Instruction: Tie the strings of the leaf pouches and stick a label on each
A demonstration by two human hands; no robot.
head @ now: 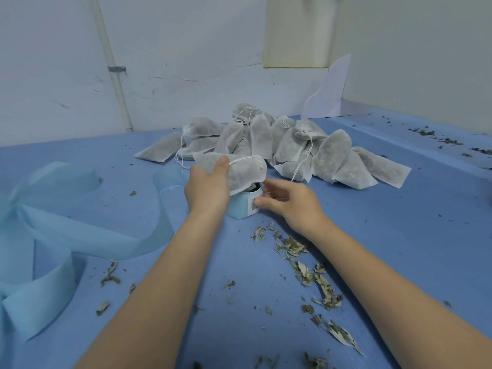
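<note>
Head view: your left hand [206,187] holds a pouch [239,171] over the label printer [243,207], your right hand's [288,202] grip loose at its label [254,205].

Single head-worn wide-angle view, looking forward and down along both forearms at the blue worktop [372,235], hands close in at mid-frame, pouch pile [292,145] beyond them, white wall [186,49] behind.

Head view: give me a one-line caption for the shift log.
Left hand holds a leaf pouch over the light-blue label dispenser while right hand picks at a label.
</note>
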